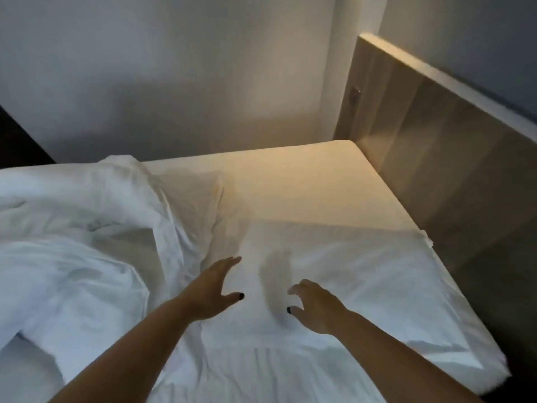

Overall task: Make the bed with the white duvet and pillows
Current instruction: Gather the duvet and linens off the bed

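Both our grips empty, left hand (pixel 212 289) flat-fingered, right hand (pixel 315 305) loosely curled, over the bed (pixel 290 193) sheet, white duvet (pixel 72 228) bunched left of them, headboard (pixel 436 135) beyond right.

Walls and headboard around the bed

A pale wall (pixel 162 68) runs behind the far side of the mattress, shadowed grey at the left and washed in warm yellowish light toward the corner; a white vertical corner post (pixel 343 53) meets it at the right; a wooden headboard (pixel 436 146) in light brown grain stands upright along the right edge, its top rim catching the light; a small dark fitting (pixel 356 91) sits on its near-corner face; a grey-blue wall (pixel 479 39) rises above it; a dark patch (pixel 17 141) fills the far left edge, too dim to identify.
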Demonstrator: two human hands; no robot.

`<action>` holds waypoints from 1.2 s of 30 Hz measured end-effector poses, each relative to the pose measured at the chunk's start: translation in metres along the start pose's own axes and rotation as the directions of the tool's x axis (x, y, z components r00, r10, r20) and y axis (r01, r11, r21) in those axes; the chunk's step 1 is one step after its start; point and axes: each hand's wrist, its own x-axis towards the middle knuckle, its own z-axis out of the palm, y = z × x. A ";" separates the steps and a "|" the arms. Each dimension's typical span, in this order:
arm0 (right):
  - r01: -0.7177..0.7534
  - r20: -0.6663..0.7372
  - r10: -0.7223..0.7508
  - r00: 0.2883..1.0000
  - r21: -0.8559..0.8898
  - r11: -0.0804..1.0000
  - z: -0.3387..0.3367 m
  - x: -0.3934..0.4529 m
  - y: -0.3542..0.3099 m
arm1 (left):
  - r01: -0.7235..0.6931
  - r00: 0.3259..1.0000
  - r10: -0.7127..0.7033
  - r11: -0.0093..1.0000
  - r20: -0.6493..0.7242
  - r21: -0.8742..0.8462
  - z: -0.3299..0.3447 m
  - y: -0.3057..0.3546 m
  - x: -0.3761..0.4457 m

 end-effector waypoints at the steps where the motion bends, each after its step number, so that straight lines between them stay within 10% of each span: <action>1: 0.019 -0.038 -0.018 0.999 0.014 1.000 0.006 0.004 0.003 | 0.015 1.000 -0.015 1.000 0.021 0.004 0.017 0.001 0.002; 9: -0.010 0.023 0.008 1.000 0.070 0.997 0.021 0.023 0.012 | 0.222 0.975 -0.221 0.972 0.012 -0.072 0.050 0.002 -0.015; 16: 0.174 0.066 -0.179 0.982 0.078 0.982 -0.016 0.029 -0.107 | 0.349 0.891 -0.419 0.880 -0.177 -0.323 -0.006 -0.022 -0.120; 24: 0.526 0.229 -0.523 0.821 0.053 0.849 0.025 -0.018 -0.278 | 0.418 0.680 -0.649 0.726 -0.342 -0.547 -0.021 -0.078 -0.280; 36: 0.757 0.485 -0.635 0.602 -0.093 0.646 0.198 -0.096 -0.527 | 0.485 0.378 -0.860 0.500 -0.344 -0.717 -0.008 -0.216 -0.543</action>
